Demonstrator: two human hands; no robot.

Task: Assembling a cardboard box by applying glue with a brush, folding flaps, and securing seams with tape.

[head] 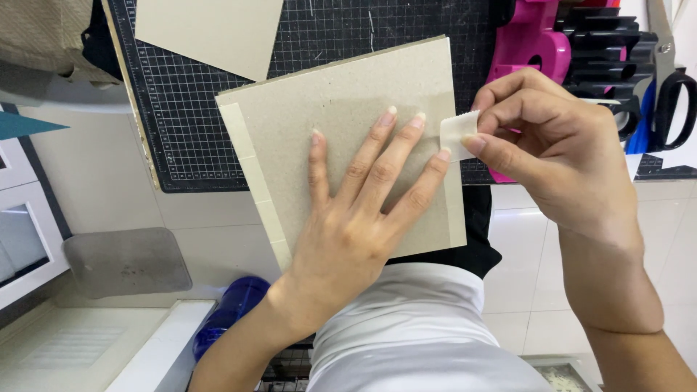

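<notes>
Head camera, close, straight down

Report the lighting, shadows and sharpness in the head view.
Head view: bright, even light; soft shadow under the left hand on the grey board; right hand and tape piece sharp; cutting mat grid crisp; no strong glare.

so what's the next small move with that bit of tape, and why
Probably lay the tape piece over the grey board's right edge and press it flat. The right hand pinches it right at that edge, while the left hand holds the board flat.
</notes>
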